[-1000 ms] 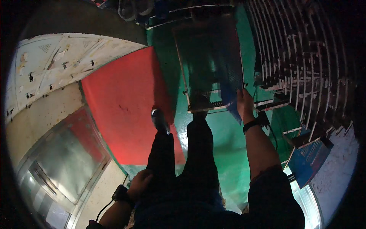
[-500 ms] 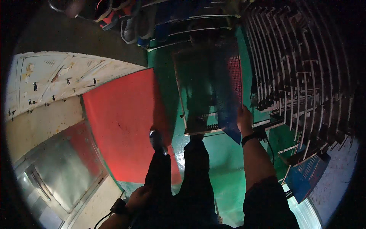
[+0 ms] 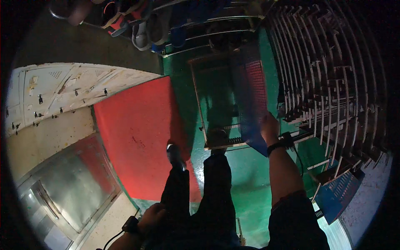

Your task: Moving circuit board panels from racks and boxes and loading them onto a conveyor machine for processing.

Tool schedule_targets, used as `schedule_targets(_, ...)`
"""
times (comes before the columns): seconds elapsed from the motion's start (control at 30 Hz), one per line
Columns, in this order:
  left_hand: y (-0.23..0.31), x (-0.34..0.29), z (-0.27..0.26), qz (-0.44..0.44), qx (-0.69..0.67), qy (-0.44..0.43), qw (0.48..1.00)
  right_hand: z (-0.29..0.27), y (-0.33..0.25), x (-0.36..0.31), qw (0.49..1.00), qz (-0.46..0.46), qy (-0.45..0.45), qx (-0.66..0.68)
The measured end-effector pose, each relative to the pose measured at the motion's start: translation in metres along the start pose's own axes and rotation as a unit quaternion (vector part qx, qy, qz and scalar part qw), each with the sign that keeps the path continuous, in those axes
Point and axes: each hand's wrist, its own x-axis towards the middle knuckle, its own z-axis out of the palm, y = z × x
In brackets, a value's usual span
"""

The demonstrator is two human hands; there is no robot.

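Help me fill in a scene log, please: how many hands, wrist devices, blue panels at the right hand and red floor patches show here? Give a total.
Left hand and right hand: 2
Left wrist device and right wrist device: 2
Blue panel: 1
Red floor patch: 1
Total: 6

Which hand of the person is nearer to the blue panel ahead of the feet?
Right. The right hand grips the blue panel at its right edge; the left hand is away from it, to the left and nearer the body, beside the left leg.
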Motion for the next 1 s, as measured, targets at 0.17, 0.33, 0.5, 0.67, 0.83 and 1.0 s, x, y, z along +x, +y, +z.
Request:
schedule_targets(0.17, 0.014, 0.005, 0.004, 0.0, 0.006, -0.023, 1.0, 0.037, 0.003, -0.009, 0.988, -0.132, -0.001, -0.078)
schedule_targets(0.33, 0.019, 0.006, 0.008, 0.022, -0.016, -0.015, 1.0, 0.046, -0.013, 0.007, 0.987, -0.105, -0.035, -0.113)
schedule_targets(0.5, 0.023, -0.007, -0.001, -0.002, -0.009, 0.004, 1.0, 0.023, -0.051, -0.005, 0.983, -0.102, -0.089, -0.121)
schedule_targets(0.67, 0.028, 0.003, -0.002, -0.007, 0.032, -0.011, 0.999, 0.074, -0.015, -0.01, 0.986, -0.116, -0.077, -0.09)
schedule_targets(0.83, 0.028, 0.014, -0.004, 0.0, 0.092, 0.012, 0.996, 0.11, 0.007, -0.003, 0.983, -0.086, -0.079, -0.143)
schedule_targets(1.0, 0.037, -0.012, -0.025, 0.037, 0.048, -0.002, 0.998, 0.08, -0.005, -0.073, 0.98, -0.182, 0.078, -0.019)
